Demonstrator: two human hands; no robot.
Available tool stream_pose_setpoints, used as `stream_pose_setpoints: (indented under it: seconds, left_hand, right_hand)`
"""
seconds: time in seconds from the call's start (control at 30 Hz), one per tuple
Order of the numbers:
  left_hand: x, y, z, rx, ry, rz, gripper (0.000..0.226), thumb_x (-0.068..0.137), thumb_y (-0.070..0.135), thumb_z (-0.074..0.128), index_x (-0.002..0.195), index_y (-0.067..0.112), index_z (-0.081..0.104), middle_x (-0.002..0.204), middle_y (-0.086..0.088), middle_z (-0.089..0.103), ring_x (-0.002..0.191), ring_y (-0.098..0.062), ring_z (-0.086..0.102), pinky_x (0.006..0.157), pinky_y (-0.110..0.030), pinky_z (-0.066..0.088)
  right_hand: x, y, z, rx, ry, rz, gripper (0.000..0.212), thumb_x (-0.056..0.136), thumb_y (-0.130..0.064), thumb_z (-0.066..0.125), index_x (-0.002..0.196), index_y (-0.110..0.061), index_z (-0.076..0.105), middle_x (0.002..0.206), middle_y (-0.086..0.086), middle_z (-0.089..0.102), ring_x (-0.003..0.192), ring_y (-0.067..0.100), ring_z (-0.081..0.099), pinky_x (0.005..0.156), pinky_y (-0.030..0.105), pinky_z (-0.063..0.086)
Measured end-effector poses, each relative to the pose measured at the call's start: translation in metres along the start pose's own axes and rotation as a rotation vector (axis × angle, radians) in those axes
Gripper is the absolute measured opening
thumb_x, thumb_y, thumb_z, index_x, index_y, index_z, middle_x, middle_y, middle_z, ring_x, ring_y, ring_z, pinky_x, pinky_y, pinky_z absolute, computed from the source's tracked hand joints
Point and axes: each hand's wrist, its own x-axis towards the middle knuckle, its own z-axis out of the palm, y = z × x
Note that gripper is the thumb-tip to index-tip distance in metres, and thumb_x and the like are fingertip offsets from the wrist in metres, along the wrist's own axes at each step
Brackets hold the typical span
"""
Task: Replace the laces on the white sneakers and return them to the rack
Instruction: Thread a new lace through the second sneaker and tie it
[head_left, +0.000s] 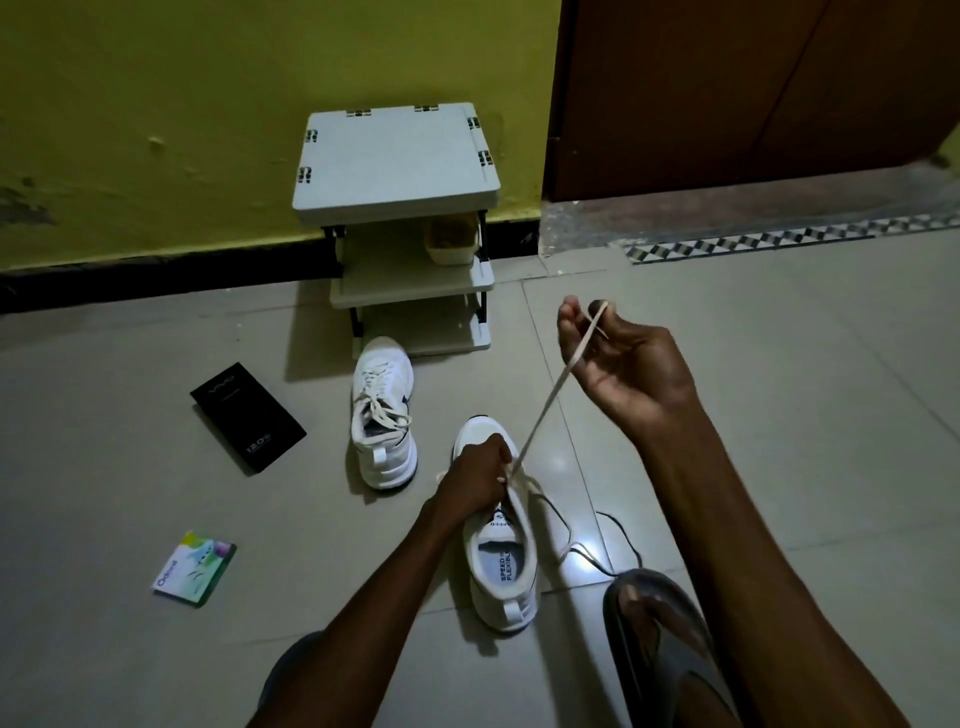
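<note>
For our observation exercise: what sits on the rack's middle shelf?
A cream basket stands at its right end. The top board hides the rear of the shelf; the basket's contents are unclear.

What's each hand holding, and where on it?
The right hand pinches the white lace near its free end; the left hand grips the near sneaker over its eyelets.

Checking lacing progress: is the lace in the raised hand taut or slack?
Taut: the lace runs straight from the right hand down to the near sneaker.
</note>
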Motion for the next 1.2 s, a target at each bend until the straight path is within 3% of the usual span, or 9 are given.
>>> stream_pose_setpoints:
  seconds: [0.1,0.2,0.27,0.5,0.67,0.8,0.97,1.07,1.2]
  left_hand:
    - [-0.003,0.004,-0.012,0.007,0.142,0.078,0.027,0.073,0.004,0.058,0.094,0.021,0.061,0.09,-0.002,0.065,0.086,-0.024,0.063,0.074,-0.032,0.048]
    - [0.0,0.004,-0.026,-0.1,0.215,0.109,0.029,0.073,0.007,0.056,0.082,0.034,0.058,0.081,0.005,0.066,0.08,-0.02,0.063,0.076,-0.036,0.052]
    - [0.002,0.004,-0.034,-0.141,0.245,0.135,0.029,0.078,0.01,0.056,0.083,0.038,0.058,0.083,0.01,0.066,0.087,-0.019,0.061,0.083,-0.041,0.051]
    - [-0.004,-0.002,-0.028,-0.185,0.281,0.141,0.015,0.087,0.029,0.067,0.099,0.036,0.06,0.096,0.017,0.063,0.1,-0.014,0.053,0.094,-0.043,0.042]
    - [-0.002,-0.025,-0.01,-0.013,-0.038,0.041,0.07,0.071,0.043,0.08,0.132,0.021,0.053,0.133,-0.004,0.05,0.125,-0.025,0.046,0.104,-0.032,0.035]
    - [-0.004,-0.025,-0.002,-0.006,0.008,0.02,0.067,0.07,0.034,0.083,0.128,0.013,0.056,0.132,-0.007,0.05,0.127,-0.022,0.043,0.096,-0.023,0.026]
    - [0.001,-0.023,0.001,0.021,-0.023,-0.037,0.064,0.067,0.034,0.084,0.123,0.024,0.056,0.132,-0.003,0.047,0.126,-0.026,0.043,0.09,-0.023,0.024]
    - [0.003,-0.021,-0.003,0.035,-0.045,-0.043,0.06,0.072,0.034,0.081,0.125,0.02,0.058,0.133,-0.008,0.045,0.126,-0.029,0.044,0.098,-0.029,0.033]
    - [0.004,-0.026,-0.009,-0.001,-0.049,-0.051,0.05,0.076,0.02,0.079,0.121,0.012,0.06,0.128,-0.013,0.044,0.118,-0.029,0.051,0.096,-0.029,0.042]
  right_hand:
    - [0.013,0.022,-0.021,-0.692,0.191,0.041,0.012,0.098,-0.011,0.045,0.088,-0.01,0.052,0.104,0.014,0.072,0.04,0.005,0.042,0.035,0.016,0.033]
    - [0.023,0.058,-0.066,-1.655,0.34,0.014,0.023,0.091,-0.028,0.061,0.089,-0.005,0.066,0.09,0.013,0.075,0.044,0.009,0.049,0.05,0.027,0.045]
    - [0.024,0.077,-0.089,-1.927,0.229,0.221,0.032,0.088,-0.034,0.066,0.092,-0.002,0.07,0.087,0.015,0.074,0.059,0.018,0.062,0.068,0.035,0.054]
    - [0.02,0.086,-0.094,-2.051,0.188,0.157,0.018,0.083,-0.027,0.068,0.074,-0.013,0.074,0.075,0.008,0.072,0.075,0.025,0.069,0.07,0.033,0.055]
    - [0.016,0.069,-0.068,-1.97,0.152,0.068,0.018,0.082,-0.022,0.065,0.069,-0.017,0.077,0.057,-0.001,0.065,0.064,0.015,0.065,0.068,0.027,0.051]
    - [0.003,0.045,-0.03,-1.602,0.13,-0.043,0.024,0.088,-0.016,0.061,0.067,-0.016,0.074,0.058,-0.001,0.066,0.053,0.007,0.054,0.047,0.014,0.038]
    - [-0.008,0.011,0.006,-1.627,0.112,-0.149,0.024,0.09,-0.021,0.065,0.068,-0.016,0.075,0.064,0.0,0.071,0.058,0.004,0.058,0.057,0.02,0.041]
    - [-0.017,0.005,-0.001,-1.725,-0.047,0.048,0.019,0.092,-0.015,0.063,0.08,-0.008,0.077,0.055,-0.007,0.065,0.045,-0.002,0.048,0.048,0.016,0.035]
    - [-0.016,0.025,-0.038,-2.067,-0.252,0.669,0.012,0.085,-0.007,0.066,0.082,-0.013,0.076,0.076,0.004,0.073,0.051,0.007,0.052,0.043,0.016,0.04]
